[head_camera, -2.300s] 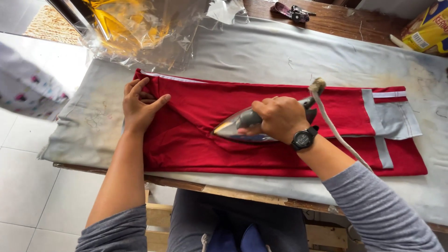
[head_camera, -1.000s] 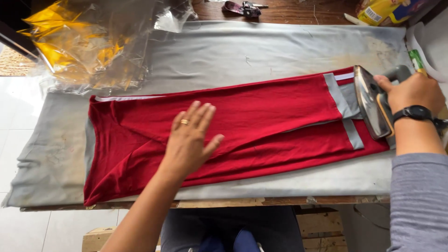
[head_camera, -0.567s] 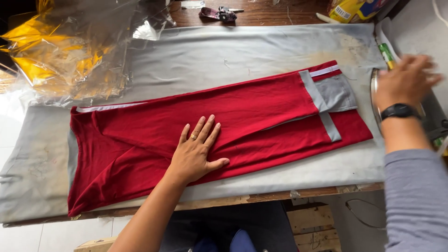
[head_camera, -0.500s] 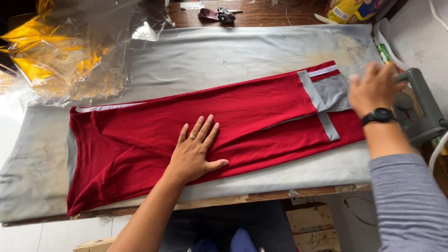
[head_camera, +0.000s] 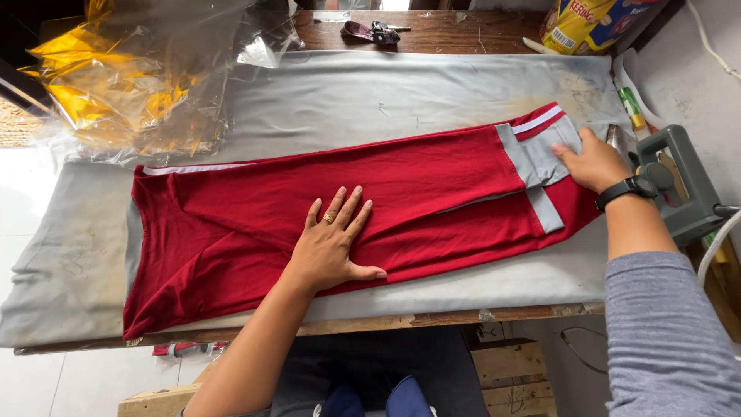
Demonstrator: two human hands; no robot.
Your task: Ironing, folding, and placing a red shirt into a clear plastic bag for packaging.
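I am looking first at the fingers (head_camera: 351,212) of my left hand (head_camera: 330,251): they are spreading wide and lying flat, pinching nothing, the whole palm pressing down on the middle of the folded red knit garment with grey bands (head_camera: 309,224). A ring is showing on one of them. My right hand (head_camera: 590,162) is resting over at the garment's right end, its fingers (head_camera: 565,152) nearly straight and close together, lying on the grey band there rather than closing around it; I cannot tell whether the thumb is tucking under an edge. A black wristwatch (head_camera: 629,188) is sitting on that wrist. Judging from this, I am in the smoothing and squaring step, with the pressing set aside: the grey electric iron (head_camera: 679,181) is standing off the cloth, just beside my right hand at the right edge. The next move, as I read it, is calling for both palms to keep the layers flat while the banded end is being aligned, without dragging the fold out of line. The garment is lying lengthwise across the grey padded cloth covering the surface (head_camera: 386,93). Crumpled clear and yellow plastic wrapping (head_camera: 131,85) is sitting at the far left corner, well apart from both hands.
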